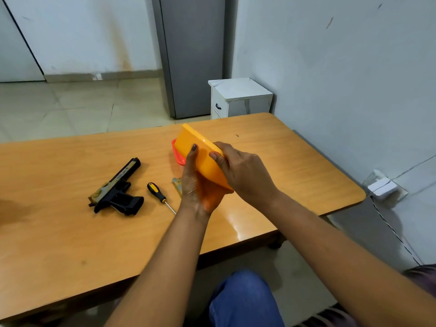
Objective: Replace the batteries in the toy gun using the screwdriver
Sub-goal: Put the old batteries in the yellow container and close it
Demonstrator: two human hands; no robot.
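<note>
Both hands, left (pixel 197 185) and right (pixel 238 172), hold a tilted orange box (pixel 200 153) in a curled grip above the worktop (pixel 59 232), while the gun (pixel 116 191) and screwdriver (pixel 157 194) lie apart left of them.

The room is evenly and fairly brightly lit by soft, diffuse light. A bright patch of glare lies on the glossy table (pixel 70 232) near its front edge, right of the forearms. Shadows are faint and soft-edged: a small one sits under the toy gun (pixel 115 192), another beneath the raised orange container (pixel 200 154). Wide-angle distortion bends the table's edges and the walls toward the frame's borders. The picture is slightly soft throughout, with mild blur at the bottom corners.
</note>
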